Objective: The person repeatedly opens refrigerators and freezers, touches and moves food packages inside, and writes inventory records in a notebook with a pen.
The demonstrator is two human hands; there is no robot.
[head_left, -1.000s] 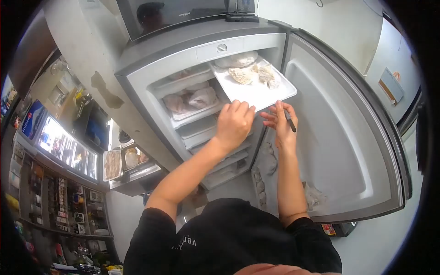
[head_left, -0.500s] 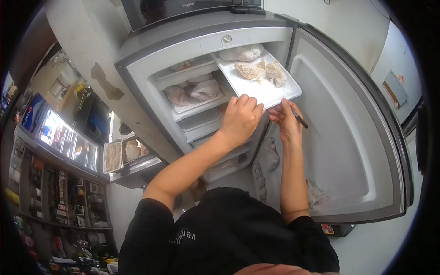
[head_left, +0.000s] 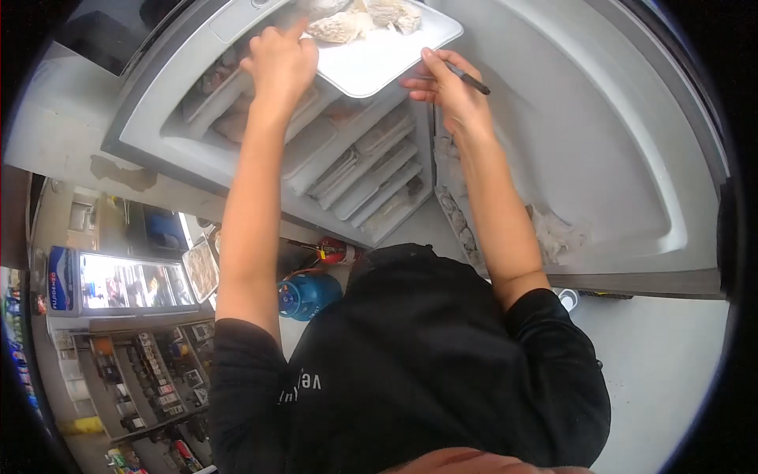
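A white tray point(head_left: 371, 63) juts out of the open freezer at the top, tilted in view, with pale, frosted food pieces point(head_left: 339, 28) on it. My left hand point(head_left: 280, 62) is at the tray's left edge, its index finger stretched towards the food and its other fingers bent and apart. Under the tray's right corner is my right hand point(head_left: 452, 85), thumb close to the rim, with a dark pen point(head_left: 471, 80) held across it. The tray's far end is cut off by the frame.
Below the tray are freezer shelves point(head_left: 371, 170) with frosted trays. The freezer door point(head_left: 584, 150) stands open on the right, a frosted bag point(head_left: 555, 235) low inside it. A blue gas cylinder point(head_left: 309, 295) and a red cylinder point(head_left: 335, 250) are on the floor. Store shelving point(head_left: 158, 371) stands left.
The view has turned and lowered. My left hand has let go of the tray's front edge and moved to its left side. My right hand has come up to the tray with the pen.
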